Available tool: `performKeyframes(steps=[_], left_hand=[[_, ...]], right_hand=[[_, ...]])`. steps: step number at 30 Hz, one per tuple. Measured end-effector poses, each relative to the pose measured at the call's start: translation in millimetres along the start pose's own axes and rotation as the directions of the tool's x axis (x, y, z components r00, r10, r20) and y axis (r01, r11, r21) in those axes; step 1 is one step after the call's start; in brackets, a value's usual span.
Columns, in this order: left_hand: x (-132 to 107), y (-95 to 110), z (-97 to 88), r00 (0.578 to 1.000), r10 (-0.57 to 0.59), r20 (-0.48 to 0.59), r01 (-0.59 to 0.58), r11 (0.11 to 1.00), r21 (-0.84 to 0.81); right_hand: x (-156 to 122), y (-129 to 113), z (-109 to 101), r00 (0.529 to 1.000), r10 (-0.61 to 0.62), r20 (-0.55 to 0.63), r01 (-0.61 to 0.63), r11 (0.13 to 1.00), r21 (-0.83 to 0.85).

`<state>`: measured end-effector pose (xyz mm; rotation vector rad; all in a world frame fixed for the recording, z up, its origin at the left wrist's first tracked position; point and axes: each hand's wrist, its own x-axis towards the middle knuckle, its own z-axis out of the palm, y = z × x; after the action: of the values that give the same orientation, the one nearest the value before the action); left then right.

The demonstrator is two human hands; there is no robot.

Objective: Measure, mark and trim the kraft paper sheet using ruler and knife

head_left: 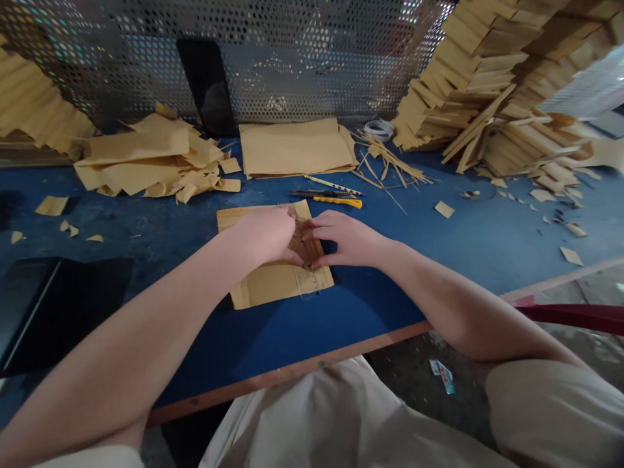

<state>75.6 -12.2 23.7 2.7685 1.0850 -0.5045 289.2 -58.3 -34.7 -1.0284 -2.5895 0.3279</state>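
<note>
A clear ruler [306, 281] with dark markings lies across a sheet of folded brown paper [263, 286], near its right side. My left hand [270, 234] is on the paper, its fingers curled at the ruler and its thumb pointing right; the curled fingers are partly hidden. From the right, my right hand [336, 239] meets the ruler with bent fingers and thumb, a gap between them. The two hands nearly touch. Just beyond them lie a yellow utility knife [338, 202] and a striped pencil [331, 185].
A stack of brown paper [297, 148] lies at the back, beside paper scraps [146, 153] and thin strips [390, 162]. Tall paper stacks [458, 84] stand at right. A black phone [207, 88] leans on the perforated metal panel [312, 58]. A dark flat object [63, 305] lies left.
</note>
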Motion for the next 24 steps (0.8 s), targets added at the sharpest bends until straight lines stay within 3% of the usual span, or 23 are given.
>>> performKeyframes(steps=[24], left_hand=[[2.9, -1.6, 2.6, 0.999, 0.034, -0.018, -0.033, 0.998, 0.050]], right_hand=[[1.2, 1.7, -1.1, 1.000, -0.008, -0.012, 0.009, 1.000, 0.027]])
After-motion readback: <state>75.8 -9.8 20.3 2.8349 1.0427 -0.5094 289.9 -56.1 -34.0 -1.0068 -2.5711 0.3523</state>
